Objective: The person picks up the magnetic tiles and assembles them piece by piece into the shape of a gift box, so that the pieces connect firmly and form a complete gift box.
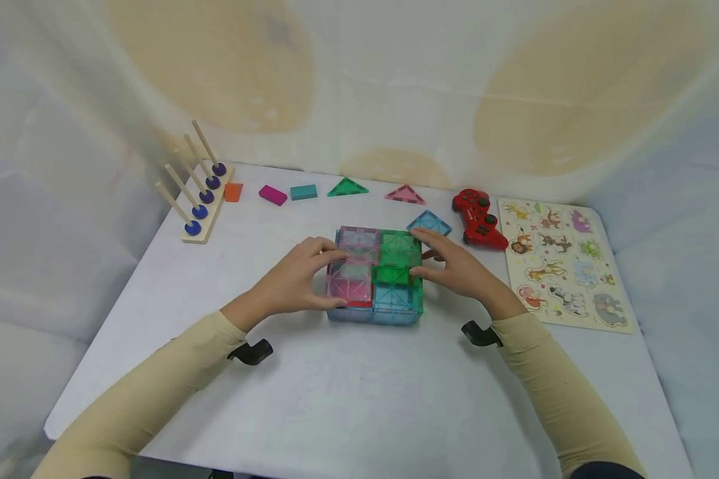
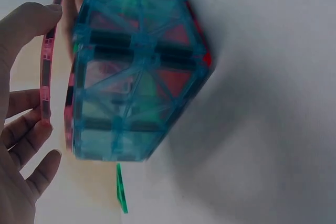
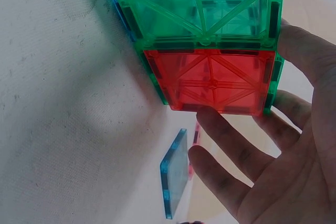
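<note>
A box built of see-through magnetic tiles (image 1: 398,311) stands mid-table, with blue, green and red tiles in its walls. My left hand (image 1: 296,279) pinches a pink magnetic tile (image 2: 46,61) by its edges, thumb at one end and fingertips at the other. The left wrist view shows this tile apart from the box top, with a gap. My right hand (image 1: 458,269) is at the box's right side, thumb and index finger at opposite ends of a green magnetic tile (image 1: 400,247) on top. Another fingertip reaches the edge of a red wall tile (image 3: 212,82).
Behind the box lie a blue tile (image 1: 429,223), a pink triangle (image 1: 405,194), a green triangle (image 1: 347,187) and small blocks (image 1: 303,192). A red game controller (image 1: 479,219) and an animal puzzle board (image 1: 566,266) are right; a wooden peg stand (image 1: 212,206) is left.
</note>
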`<state>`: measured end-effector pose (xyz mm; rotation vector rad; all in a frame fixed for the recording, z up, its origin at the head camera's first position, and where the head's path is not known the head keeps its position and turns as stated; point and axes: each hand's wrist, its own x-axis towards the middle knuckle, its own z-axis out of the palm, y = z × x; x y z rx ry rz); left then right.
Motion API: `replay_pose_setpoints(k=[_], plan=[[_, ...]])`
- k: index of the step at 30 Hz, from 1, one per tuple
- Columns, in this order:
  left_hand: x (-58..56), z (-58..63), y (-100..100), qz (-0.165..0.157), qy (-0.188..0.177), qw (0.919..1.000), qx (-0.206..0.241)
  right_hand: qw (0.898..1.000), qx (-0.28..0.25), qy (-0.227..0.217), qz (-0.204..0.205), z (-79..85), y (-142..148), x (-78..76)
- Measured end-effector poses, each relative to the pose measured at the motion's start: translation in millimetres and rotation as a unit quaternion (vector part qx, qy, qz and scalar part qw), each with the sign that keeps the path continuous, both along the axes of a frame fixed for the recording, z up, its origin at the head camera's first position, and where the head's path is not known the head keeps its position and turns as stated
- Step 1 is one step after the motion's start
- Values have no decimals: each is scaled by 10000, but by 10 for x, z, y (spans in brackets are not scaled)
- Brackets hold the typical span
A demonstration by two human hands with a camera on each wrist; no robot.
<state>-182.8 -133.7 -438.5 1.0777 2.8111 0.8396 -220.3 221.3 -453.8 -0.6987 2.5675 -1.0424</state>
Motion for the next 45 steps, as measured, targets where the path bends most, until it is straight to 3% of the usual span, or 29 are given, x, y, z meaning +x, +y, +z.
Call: replay_pose_setpoints(k=[9, 20, 23, 26, 32, 37, 41, 45], plan=[[22, -66, 57, -244, 150, 9992, -272, 10000, 20, -18, 31, -4, -27, -19], [27, -148, -4, -98, -13, 9999, 96, 9999, -113, -72, 79, -8, -15, -41], [38, -168, -11, -46, -93, 9998, 179, 9992, -369, -113, -62, -34, 33, -69], [48, -186, -22, 12, -234, 9994, 242, 9982, -451, 137, -376, -78, 80, -144], [54, -279, -41, 106, -752, 9965, 335, 9904, 655, 563, -1083, -220, 94, -380], [68, -333, -40, 135, -1061, 9937, 346, 9782, 1620, 552, -1174, -373, 37, -524], [80, -348, -35, 140, -1059, 9937, 324, 9665, 2247, 272, -1214, -420, -25, -533], [90, -345, -33, 147, -1053, 9939, 306, 9594, 2453, 385, -1334, -437, -57, -470]])
